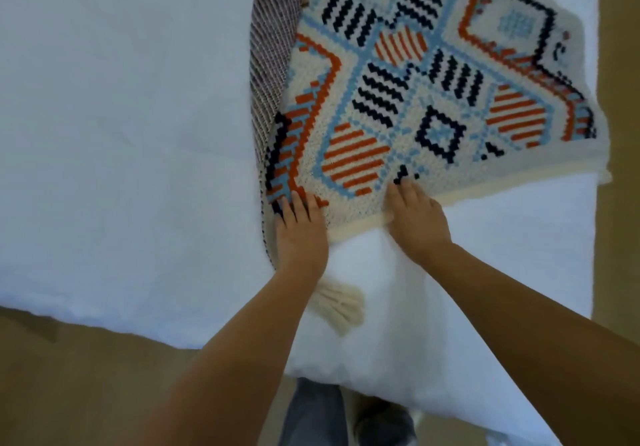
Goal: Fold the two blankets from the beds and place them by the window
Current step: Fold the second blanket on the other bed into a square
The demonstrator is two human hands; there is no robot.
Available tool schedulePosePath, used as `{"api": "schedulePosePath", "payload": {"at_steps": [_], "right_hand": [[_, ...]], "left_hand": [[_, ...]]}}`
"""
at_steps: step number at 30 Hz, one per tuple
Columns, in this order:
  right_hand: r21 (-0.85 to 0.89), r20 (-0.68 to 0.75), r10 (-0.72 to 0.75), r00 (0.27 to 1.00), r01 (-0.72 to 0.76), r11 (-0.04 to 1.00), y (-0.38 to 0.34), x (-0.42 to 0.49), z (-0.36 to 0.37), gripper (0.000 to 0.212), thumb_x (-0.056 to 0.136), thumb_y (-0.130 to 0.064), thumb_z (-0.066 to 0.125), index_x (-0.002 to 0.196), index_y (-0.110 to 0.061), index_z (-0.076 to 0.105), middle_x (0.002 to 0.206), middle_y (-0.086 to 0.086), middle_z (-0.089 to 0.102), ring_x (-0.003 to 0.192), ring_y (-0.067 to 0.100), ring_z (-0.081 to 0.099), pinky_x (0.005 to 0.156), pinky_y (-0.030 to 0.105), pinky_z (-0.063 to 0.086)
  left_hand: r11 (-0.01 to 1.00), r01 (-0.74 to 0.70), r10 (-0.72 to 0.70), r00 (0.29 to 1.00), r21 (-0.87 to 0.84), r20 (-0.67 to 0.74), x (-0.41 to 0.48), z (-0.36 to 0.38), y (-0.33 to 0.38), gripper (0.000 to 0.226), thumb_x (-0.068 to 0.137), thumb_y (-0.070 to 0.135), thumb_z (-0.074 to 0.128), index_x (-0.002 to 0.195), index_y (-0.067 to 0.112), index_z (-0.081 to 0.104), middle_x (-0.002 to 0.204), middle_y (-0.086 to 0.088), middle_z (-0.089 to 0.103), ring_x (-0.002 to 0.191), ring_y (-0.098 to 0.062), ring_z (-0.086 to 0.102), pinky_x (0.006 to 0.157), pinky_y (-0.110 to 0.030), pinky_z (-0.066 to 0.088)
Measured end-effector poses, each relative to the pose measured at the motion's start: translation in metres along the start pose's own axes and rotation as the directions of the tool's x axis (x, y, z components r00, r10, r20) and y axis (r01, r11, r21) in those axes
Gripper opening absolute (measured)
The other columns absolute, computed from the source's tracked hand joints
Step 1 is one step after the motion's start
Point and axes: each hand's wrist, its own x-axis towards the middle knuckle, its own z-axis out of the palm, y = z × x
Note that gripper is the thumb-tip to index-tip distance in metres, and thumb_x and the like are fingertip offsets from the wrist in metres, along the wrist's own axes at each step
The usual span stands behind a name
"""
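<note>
Blanket of cream knit (433, 99) with orange, navy and pale-blue geometric motifs lies on the white bed cover (121, 133), toward its right side. Nearest us we see tan floor (69, 376), then a cream tassel (341, 301) at the blanket's corner. Beyond it, the left hand (301, 227) and right hand (415, 217) press flat on the near edge, fingers straight, gripping nothing. Farther off, the striped underside (273, 47) shows along the left fold.

On your left the white bed sheet (121, 133) lies flat and open — a hand can pass anywhere across it. The patterned blanket (433, 99) covers the upper right, its left edge folded over; a cream tassel (341, 301) lies by the bed's near edge.
</note>
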Motion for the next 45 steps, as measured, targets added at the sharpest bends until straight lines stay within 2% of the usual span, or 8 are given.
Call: {"api": "schedulePosePath", "payload": {"at_steps": [9, 15, 22, 27, 30, 33, 39, 45], "right_hand": [[-0.139, -0.048, -0.109, 0.993, 0.102, 0.985, -0.026, 0.013, -0.018, 0.022, 0.086, 0.0, 0.046, 0.105, -0.004, 0.055, 0.1, 0.012, 0.062, 0.087, 0.027, 0.058, 0.065, 0.032, 0.04], [-0.079, 0.038, -0.249, 0.968, 0.252, 0.965, -0.073, -0.021, -0.022, 0.022, 0.088, -0.009, 0.045, 0.106, -0.009, 0.058, 0.101, 0.009, 0.065, 0.086, 0.025, 0.063, 0.065, 0.028, 0.042], [0.019, 0.191, -0.474, 0.86, 0.479, 0.878, -0.171, -0.064, -0.01, 0.02, 0.087, 0.0, 0.044, 0.096, -0.004, 0.061, 0.098, 0.016, 0.066, 0.085, 0.032, 0.064, 0.063, 0.033, 0.039], [0.193, 0.212, -0.426, 0.879, 0.39, 0.9, -0.196, -0.07, 0.01, 0.026, 0.09, -0.001, 0.041, 0.112, -0.003, 0.055, 0.113, 0.017, 0.06, 0.097, 0.032, 0.06, 0.076, 0.036, 0.047], [0.294, 0.215, -0.351, 0.911, 0.283, 0.913, -0.19, -0.069, 0.017, 0.032, 0.09, -0.002, 0.038, 0.119, -0.006, 0.05, 0.121, 0.014, 0.054, 0.103, 0.031, 0.055, 0.08, 0.033, 0.044], [0.282, 0.183, -0.354, 0.917, 0.296, 0.913, -0.191, -0.071, 0.018, 0.029, 0.09, -0.008, 0.038, 0.117, -0.007, 0.049, 0.118, 0.013, 0.054, 0.101, 0.028, 0.055, 0.073, 0.03, 0.04], [0.301, 0.055, -0.426, 0.903, 0.392, 0.869, -0.21, -0.064, 0.002, 0.02, 0.091, -0.008, 0.039, 0.104, -0.005, 0.053, 0.105, 0.013, 0.06, 0.09, 0.029, 0.056, 0.064, 0.028, 0.031], [0.385, -0.07, -0.508, 0.858, 0.493, 0.78, -0.243, -0.068, -0.012, 0.015, 0.09, -0.016, 0.043, 0.093, -0.007, 0.055, 0.091, 0.013, 0.061, 0.068, 0.018, 0.042, 0.061, 0.026, 0.026]], "left_hand": [[0.949, -0.187, 0.192, 0.981, 0.252, 0.005, 0.001, -0.016, -0.057, 0.057, 0.099, 0.016, 0.031, 0.145, -0.003, 0.003, 0.154, -0.021, 0.013, 0.141, -0.037, 0.016, 0.114, -0.044, 0.019], [0.964, -0.122, 0.123, 0.992, 0.235, 0.009, -0.023, -0.03, -0.102, 0.06, 0.096, 0.017, 0.041, 0.145, -0.001, 0.01, 0.147, -0.018, 0.028, 0.126, -0.029, 0.039, 0.089, -0.035, 0.045], [0.927, 0.014, -0.02, 1.0, 0.374, 0.014, -0.071, -0.025, -0.196, 0.059, 0.094, 0.015, 0.041, 0.144, 0.002, 0.013, 0.141, -0.01, 0.035, 0.113, -0.023, 0.047, 0.07, -0.029, 0.047], [0.965, 0.256, -0.257, 0.966, -0.063, -0.006, -0.092, -0.019, -0.227, 0.059, 0.09, 0.018, 0.047, 0.144, 0.012, 0.025, 0.13, -0.01, 0.051, 0.107, -0.03, 0.055, 0.078, -0.039, 0.045], [0.841, 0.304, -0.342, 0.94, -0.447, -0.006, -0.089, -0.015, -0.213, 0.058, 0.08, 0.018, 0.059, 0.135, 0.017, 0.04, 0.122, -0.009, 0.055, 0.107, -0.03, 0.055, 0.078, -0.037, 0.043], [0.791, 0.277, -0.358, 0.933, -0.545, -0.045, -0.085, -0.017, -0.196, 0.04, 0.078, 0.012, 0.058, 0.118, 0.013, 0.051, 0.11, -0.01, 0.057, 0.095, -0.029, 0.057, 0.071, -0.034, 0.043], [0.972, 0.163, -0.204, 0.943, -0.168, -0.262, -0.086, -0.051, -0.226, 0.045, 0.08, -0.002, 0.051, 0.123, 0.01, 0.056, 0.102, -0.018, 0.049, 0.08, -0.033, 0.051, 0.056, -0.033, 0.034], [0.967, 0.002, 0.09, 0.932, 0.253, -0.352, -0.09, -0.082, -0.289, 0.038, 0.046, -0.016, 0.076, 0.081, -0.003, 0.068, 0.072, -0.022, 0.053, 0.055, -0.033, 0.052, 0.041, -0.025, 0.033]]}}
